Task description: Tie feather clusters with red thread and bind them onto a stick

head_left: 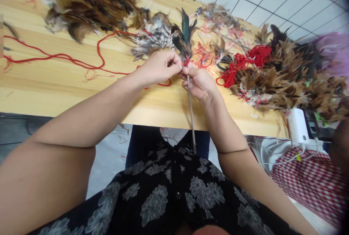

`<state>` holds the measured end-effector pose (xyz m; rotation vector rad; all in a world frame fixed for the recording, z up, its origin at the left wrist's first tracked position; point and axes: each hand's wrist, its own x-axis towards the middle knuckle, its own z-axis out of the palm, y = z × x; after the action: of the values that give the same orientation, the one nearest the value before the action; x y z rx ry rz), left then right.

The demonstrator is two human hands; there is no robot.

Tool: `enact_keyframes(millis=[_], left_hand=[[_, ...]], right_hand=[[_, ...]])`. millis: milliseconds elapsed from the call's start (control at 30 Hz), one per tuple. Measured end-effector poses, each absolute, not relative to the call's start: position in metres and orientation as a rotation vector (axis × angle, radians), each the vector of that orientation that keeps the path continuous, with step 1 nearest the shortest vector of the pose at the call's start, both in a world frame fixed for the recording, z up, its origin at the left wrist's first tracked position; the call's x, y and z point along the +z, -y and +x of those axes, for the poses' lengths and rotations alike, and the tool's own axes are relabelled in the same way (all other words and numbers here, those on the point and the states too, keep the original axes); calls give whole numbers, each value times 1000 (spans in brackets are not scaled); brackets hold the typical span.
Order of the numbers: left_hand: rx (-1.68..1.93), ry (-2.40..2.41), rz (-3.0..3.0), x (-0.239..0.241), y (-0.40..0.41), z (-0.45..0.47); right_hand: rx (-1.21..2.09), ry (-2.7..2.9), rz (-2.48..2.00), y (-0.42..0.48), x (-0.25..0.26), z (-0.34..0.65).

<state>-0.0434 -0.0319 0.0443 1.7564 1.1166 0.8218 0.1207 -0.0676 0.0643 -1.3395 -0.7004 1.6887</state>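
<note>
My left hand (160, 67) pinches red string (187, 60) at the base of a small bunch of dark feathers (184, 35). My right hand (198, 82) is closed round a thin stick (191, 115) that runs from the feather bunch down over the table edge toward my lap. Both hands meet above the wooden table (68, 89), fingertips almost touching. The red string trails away to the left across the tabletop.
A large heap of brown feathers (89, 2) lies at the back left, a grey-white bunch (152, 36) beside it. More feathers and a red string bundle (245, 62) crowd the right. A white charger (297, 126) and red checked cloth (313, 184) sit lower right.
</note>
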Motion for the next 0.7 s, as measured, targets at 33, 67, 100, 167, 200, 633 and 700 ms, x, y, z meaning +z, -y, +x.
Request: enact_keyframes(millis=[33, 67, 100, 167, 200, 633, 700], left_hand=[[819, -1114, 1723, 43, 32, -43], [821, -1117, 1700, 43, 32, -44], [835, -1127, 1697, 42, 33, -43], [892, -1157, 1740, 44, 36, -43], [928, -1170, 1776, 45, 38, -43], [1052, -1068, 1591, 28, 35, -38], [1037, -1051, 1557, 28, 35, -39]], right_hand=[[1689, 691, -1331, 68, 64, 122], [1688, 679, -1323, 68, 64, 122], [1686, 667, -1316, 68, 64, 123], [1676, 656, -1303, 68, 64, 123], [1669, 659, -1298, 69, 64, 123], [1643, 684, -1301, 70, 71, 126], [1657, 665, -1311, 71, 75, 126]])
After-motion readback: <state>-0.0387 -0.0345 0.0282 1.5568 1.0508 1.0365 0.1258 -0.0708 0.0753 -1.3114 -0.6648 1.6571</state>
